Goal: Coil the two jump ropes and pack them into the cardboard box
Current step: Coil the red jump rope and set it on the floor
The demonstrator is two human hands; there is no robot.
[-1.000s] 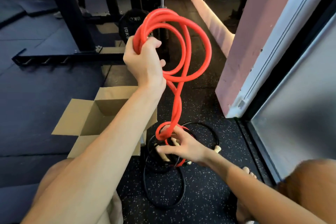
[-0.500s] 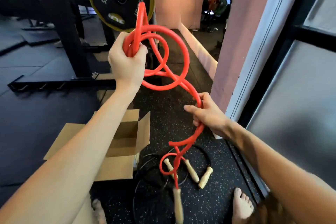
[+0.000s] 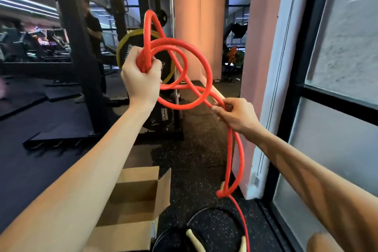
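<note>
My left hand [image 3: 141, 81] is raised and shut on a bundle of loops of the red jump rope [image 3: 201, 61]. My right hand [image 3: 235, 115] pinches the same rope lower and to the right, where it leaves the loops. From there the rope hangs down in a long bend toward the floor. The black jump rope [image 3: 206, 211] lies on the floor at the bottom, with pale wooden handles [image 3: 192, 238] beside it. The open cardboard box [image 3: 141, 194] stands on the floor under my left forearm, its flaps up.
A black weight rack with a yellow-rimmed plate [image 3: 131, 47] stands just behind the rope. A pink wall [image 3: 259, 67] and a glass door frame [image 3: 296, 129] close in the right side. A person [image 3: 94, 32] stands behind the rack. Speckled rubber floor [image 3: 196, 159] lies ahead.
Both hands have risen and the view has tilted up. My right hand has lifted the hanging rope higher, closer to the loops. The rope's tail and a handle have come off the floor.
</note>
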